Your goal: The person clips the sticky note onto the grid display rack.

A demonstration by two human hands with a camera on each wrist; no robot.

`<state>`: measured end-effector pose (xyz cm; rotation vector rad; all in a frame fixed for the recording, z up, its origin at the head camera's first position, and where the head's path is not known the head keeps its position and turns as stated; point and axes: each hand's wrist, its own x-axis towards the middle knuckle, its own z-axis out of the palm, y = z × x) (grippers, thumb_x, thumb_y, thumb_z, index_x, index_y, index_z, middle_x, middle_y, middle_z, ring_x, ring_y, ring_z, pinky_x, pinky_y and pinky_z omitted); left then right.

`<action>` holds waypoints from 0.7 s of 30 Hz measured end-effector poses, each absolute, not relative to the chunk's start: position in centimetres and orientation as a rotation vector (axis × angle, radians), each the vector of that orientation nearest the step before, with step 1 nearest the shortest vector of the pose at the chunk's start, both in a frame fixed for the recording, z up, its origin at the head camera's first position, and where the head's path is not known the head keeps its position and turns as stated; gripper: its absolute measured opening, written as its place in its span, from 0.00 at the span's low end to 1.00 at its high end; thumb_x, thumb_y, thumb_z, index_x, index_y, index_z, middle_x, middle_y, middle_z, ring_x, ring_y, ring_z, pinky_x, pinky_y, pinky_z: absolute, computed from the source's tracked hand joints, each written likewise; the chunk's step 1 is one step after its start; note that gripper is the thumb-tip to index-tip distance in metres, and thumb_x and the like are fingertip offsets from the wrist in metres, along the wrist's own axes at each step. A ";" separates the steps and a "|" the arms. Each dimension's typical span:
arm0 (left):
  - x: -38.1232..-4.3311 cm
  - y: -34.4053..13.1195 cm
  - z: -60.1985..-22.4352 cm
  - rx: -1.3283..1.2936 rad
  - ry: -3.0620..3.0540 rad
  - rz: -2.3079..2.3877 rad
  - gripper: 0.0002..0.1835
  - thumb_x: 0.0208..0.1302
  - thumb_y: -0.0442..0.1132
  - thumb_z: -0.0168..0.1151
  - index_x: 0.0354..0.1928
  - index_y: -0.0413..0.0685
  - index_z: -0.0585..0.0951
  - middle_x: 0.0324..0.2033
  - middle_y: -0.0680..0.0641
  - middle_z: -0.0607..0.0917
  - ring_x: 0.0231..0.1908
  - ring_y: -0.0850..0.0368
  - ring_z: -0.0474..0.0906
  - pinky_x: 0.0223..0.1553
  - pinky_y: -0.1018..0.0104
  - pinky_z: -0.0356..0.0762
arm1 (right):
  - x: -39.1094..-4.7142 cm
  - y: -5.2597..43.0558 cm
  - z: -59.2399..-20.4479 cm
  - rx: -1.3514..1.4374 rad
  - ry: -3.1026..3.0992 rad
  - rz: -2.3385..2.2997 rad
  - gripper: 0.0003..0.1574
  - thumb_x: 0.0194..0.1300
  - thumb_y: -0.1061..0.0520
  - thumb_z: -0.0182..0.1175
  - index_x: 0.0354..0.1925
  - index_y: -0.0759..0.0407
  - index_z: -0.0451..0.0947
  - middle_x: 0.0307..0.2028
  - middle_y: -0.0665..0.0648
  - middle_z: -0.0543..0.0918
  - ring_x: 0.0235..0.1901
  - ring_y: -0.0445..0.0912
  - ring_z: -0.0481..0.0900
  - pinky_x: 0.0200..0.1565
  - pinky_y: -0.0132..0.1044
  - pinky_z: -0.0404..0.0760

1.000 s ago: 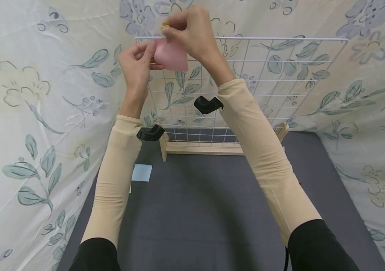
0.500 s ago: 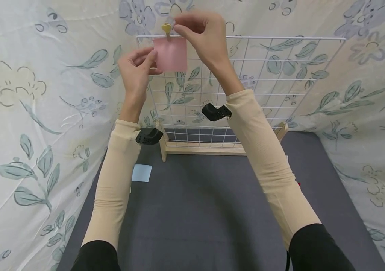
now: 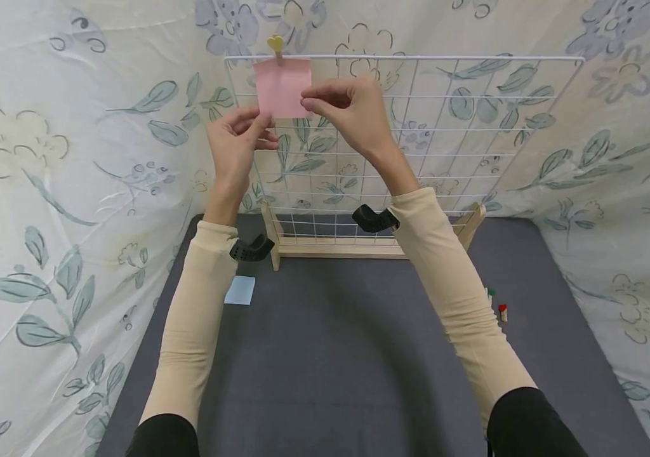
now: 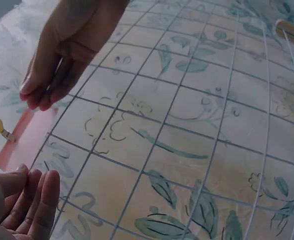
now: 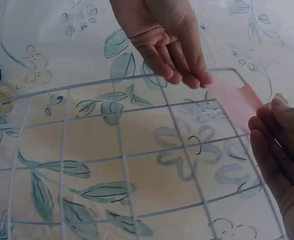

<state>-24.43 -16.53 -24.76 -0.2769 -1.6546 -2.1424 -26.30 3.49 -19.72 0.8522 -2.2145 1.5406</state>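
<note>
A square pink paper note [image 3: 284, 89] hangs at the top left of a white wire grid [image 3: 405, 129]. Holding its upper edge to the top wire is a small wooden clothespin [image 3: 276, 44] with a yellow heart. My left hand [image 3: 236, 143] pinches the note's lower left corner between thumb and fingers. On the opposite side, my right hand [image 3: 353, 117] has thumb and fingertips together at the note's right edge. Both hands and the note [image 4: 29, 137] also show in the left wrist view, the clothespin sticking out past the note's top.
The grid stands in a wooden base [image 3: 342, 249] on a dark grey tabletop [image 3: 325, 355]. A light blue note [image 3: 240, 290] lies beside my left forearm. To the right, a clothespin with a red heart [image 3: 503, 311] lies near a green one [image 3: 490, 293]. Flowered cloth hangs behind.
My right hand has let go of the yellow-heart clothespin and moved down to the note's right edge. My left hand has slid lower, to the note's lower left corner.
</note>
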 end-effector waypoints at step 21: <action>-22.3 -18.9 -32.3 -0.274 -1.724 -2.060 0.09 0.62 0.30 0.67 0.37 0.26 0.83 0.26 0.45 0.86 0.19 0.56 0.82 0.24 0.68 0.87 | -26.2 8.1 -26.4 0.726 -2.240 1.612 0.10 0.63 0.60 0.68 0.41 0.65 0.87 0.38 0.59 0.88 0.35 0.41 0.85 0.41 0.29 0.84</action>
